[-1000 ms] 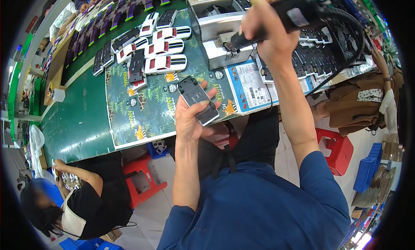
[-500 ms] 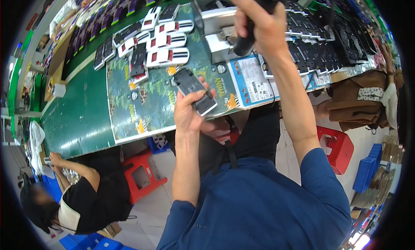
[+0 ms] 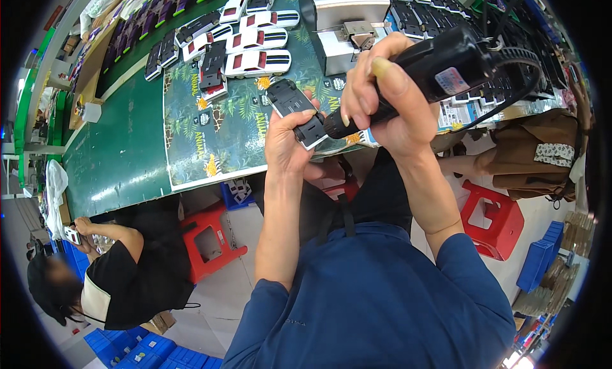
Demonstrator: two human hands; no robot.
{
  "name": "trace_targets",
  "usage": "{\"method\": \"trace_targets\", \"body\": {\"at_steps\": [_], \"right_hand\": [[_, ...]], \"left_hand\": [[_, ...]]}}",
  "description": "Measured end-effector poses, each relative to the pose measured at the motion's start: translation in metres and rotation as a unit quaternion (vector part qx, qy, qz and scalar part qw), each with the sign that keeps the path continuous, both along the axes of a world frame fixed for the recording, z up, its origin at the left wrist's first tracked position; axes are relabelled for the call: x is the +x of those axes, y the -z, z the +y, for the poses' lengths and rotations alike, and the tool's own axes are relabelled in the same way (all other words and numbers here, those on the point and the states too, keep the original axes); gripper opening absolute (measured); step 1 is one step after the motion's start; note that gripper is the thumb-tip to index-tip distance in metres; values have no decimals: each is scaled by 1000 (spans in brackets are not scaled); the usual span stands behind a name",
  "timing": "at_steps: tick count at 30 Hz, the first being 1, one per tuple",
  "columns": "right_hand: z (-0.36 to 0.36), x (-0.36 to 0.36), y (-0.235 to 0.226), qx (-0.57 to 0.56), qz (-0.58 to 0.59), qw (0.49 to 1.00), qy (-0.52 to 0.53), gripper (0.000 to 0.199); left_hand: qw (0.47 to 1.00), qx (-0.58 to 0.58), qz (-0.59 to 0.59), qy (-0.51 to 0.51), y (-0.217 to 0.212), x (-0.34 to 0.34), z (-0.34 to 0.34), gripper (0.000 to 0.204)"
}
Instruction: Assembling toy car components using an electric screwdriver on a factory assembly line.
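Underside up, pinched in the left hand [image 3: 287,139]: black-and-white plastic toy car [image 3: 290,102]! Wrapped in the curled right hand [image 3: 405,117]: black cylindrical power screwdriver [image 3: 440,66], right up beside the car.

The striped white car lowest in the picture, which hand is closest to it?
Left. The left hand is below and slightly right of the striped white car, holding an upturned toy car; the right hand is farther right, gripping a black power tool.
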State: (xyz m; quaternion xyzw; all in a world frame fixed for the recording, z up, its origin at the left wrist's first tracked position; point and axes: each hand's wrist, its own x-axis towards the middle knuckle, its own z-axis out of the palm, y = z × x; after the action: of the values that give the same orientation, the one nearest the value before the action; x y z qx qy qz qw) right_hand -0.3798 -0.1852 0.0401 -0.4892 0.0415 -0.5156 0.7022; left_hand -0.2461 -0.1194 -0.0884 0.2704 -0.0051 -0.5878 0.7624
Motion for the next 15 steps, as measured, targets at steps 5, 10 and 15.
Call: {"method": "trace_targets", "body": {"at_steps": [5,10,15], "right_hand": [[5,6,9,16,40,999,-4,17],[-1,6,8,-56,124,988,-69,24],[-5,5,11,-46,141,982,-114,26]], "left_hand": [[1000,8,16,21,11,5,1,53],[996,-16,65,50,2,5,2,43],[1000,13,7,23,-24,-7,3,36]]}}
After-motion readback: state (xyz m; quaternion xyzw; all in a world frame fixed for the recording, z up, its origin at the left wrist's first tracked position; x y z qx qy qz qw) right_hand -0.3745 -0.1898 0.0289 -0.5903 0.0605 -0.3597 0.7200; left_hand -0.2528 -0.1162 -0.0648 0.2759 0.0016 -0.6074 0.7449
